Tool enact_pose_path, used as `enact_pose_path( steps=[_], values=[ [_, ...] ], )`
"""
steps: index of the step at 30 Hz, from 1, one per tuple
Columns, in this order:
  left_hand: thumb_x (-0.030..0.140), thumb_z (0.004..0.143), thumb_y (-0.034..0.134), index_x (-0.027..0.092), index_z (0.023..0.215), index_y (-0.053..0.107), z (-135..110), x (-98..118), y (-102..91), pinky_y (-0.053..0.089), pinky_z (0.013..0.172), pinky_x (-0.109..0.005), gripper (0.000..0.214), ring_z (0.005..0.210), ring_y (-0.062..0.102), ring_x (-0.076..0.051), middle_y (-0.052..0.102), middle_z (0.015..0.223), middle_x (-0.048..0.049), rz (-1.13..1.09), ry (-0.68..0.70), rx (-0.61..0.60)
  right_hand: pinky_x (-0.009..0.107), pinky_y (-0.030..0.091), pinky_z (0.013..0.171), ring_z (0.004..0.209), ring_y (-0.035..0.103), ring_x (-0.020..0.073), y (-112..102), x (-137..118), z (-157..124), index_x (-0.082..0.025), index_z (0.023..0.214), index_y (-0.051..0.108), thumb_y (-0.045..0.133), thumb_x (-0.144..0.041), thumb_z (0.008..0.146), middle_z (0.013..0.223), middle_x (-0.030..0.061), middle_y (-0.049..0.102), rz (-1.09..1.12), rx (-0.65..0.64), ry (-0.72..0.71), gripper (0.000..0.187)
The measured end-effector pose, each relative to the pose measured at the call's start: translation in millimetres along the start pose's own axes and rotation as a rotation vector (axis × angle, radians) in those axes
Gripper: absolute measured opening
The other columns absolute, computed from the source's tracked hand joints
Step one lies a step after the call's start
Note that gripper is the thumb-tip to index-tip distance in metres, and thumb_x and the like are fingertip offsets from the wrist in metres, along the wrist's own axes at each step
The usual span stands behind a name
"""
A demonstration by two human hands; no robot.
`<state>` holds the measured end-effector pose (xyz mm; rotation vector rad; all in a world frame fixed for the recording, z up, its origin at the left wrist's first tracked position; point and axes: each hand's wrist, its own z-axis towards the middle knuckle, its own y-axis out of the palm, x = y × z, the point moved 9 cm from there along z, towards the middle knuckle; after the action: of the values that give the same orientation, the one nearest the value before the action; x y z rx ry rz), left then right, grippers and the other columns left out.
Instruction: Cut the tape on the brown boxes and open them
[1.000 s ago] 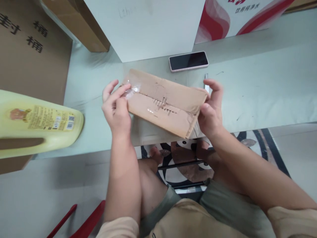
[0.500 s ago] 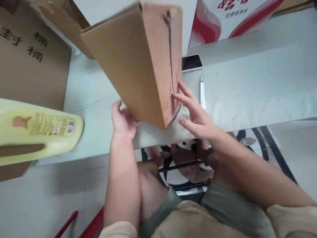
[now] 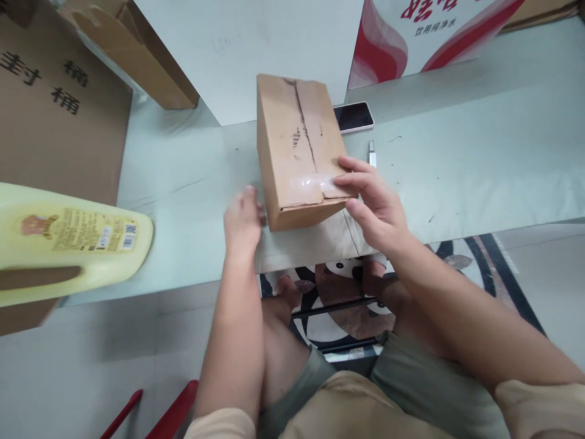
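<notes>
Right hand point(image 3: 381, 210) loosely spread, fingertips on box point(image 3: 301, 146) at its near right corner; left hand point(image 3: 243, 221) blurred by box's left side, can't tell grip or contact.

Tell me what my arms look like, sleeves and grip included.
Both arms have short beige sleeves, leaving the forearms uncovered. Your left grip and right grip are five-fingered and gloveless. No watch shows at either wrist; the left fingers look blurred.

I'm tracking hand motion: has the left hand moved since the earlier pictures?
Yes: the left hand has moved rightward in view, farther from the yellow bottle.
</notes>
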<state>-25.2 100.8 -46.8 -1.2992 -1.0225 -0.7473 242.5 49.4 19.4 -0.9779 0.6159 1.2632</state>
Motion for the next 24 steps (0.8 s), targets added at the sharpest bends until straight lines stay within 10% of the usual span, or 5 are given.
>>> enact_pose_path(
  steps=[3,8,12,16,24],
  values=[
    [0.078,0.094,0.037,0.035,0.133,0.061,1.2,19.3,-27.6,0.062,0.089,-0.042,0.063,0.123,0.069,-0.028,0.069,0.135,-0.0068,-0.182,0.296,0.234,0.057,0.038,0.128,0.156,0.044,0.0324,14.1,-9.2,-1.3,-0.032,0.135,0.064,0.057,-0.048,0.101,0.161,0.0076,0.053,-0.033,-0.117,-0.068,0.038],
    [0.070,0.101,0.019,0.033,0.134,0.060,-21.4,55.5,-16.4,0.040,0.127,-0.049,0.065,0.157,0.040,-0.028,0.042,0.167,-0.0004,-0.135,0.751,0.099,0.052,0.039,0.127,0.162,0.033,0.0300,38.2,-17.0,-8.6,-0.033,0.151,0.049,0.059,-0.036,0.099,0.174,0.0066,0.035,-0.031,-0.314,-0.134,0.053],
    [0.067,0.096,0.039,0.036,0.129,0.062,-24.6,47.4,-8.2,0.036,0.130,-0.049,0.051,0.160,0.034,-0.030,0.040,0.169,0.0029,-0.161,0.759,0.056,0.047,0.056,0.109,0.140,0.059,0.0272,25.0,3.9,-3.4,-0.034,0.154,0.042,0.054,-0.039,0.099,0.161,0.0095,0.051,0.021,-0.193,0.104,0.057],
    [0.059,0.095,0.041,0.038,0.126,0.065,-20.8,41.2,-8.4,0.036,0.129,-0.046,0.045,0.160,0.034,-0.028,0.044,0.166,0.0056,-0.254,0.716,0.079,0.052,0.056,0.098,0.117,0.065,0.0331,-15.9,43.5,-3.8,-0.025,0.141,0.060,0.055,-0.036,0.092,0.132,0.0160,0.064,-0.509,-0.010,0.486,0.050],
    [0.058,0.094,0.042,0.037,0.124,0.065,-18.9,43.0,-4.0,0.036,0.127,-0.047,0.043,0.160,0.033,-0.029,0.044,0.166,0.0051,-0.265,0.718,0.080,0.043,0.051,0.076,0.095,0.065,0.0338,-36.4,76.3,-8.4,-0.023,0.146,0.059,0.052,-0.031,0.090,0.112,0.0171,0.071,-0.901,-0.258,0.748,0.058]
  ],
)
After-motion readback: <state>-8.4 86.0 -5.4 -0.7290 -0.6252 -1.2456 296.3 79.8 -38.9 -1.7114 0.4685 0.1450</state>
